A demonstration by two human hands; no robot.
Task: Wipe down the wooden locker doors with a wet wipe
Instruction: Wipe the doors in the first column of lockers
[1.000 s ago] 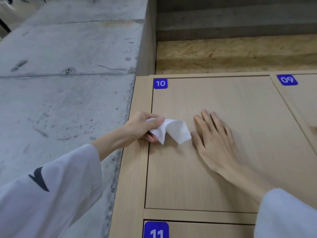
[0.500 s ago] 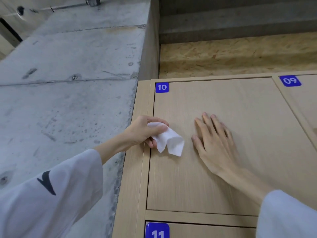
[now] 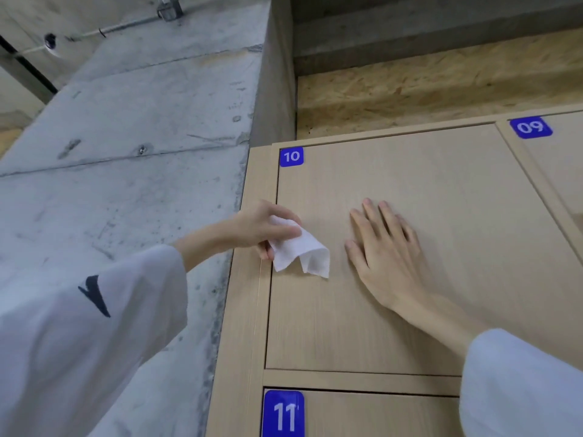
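Head view shows the left hand (image 3: 258, 230) pinching a white wipe (image 3: 299, 252) at the left edge of locker door 10 (image 3: 426, 190). Right hand (image 3: 388, 250) lies flat on that door, fingers straight, just beside the wipe.

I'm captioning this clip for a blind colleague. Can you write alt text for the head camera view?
A person's left hand pinches a crumpled white wet wipe at the left edge of wooden locker door 10, while the right hand rests flat on the door. Doors 09 and 11 adjoin it; a concrete wall stands to the left.
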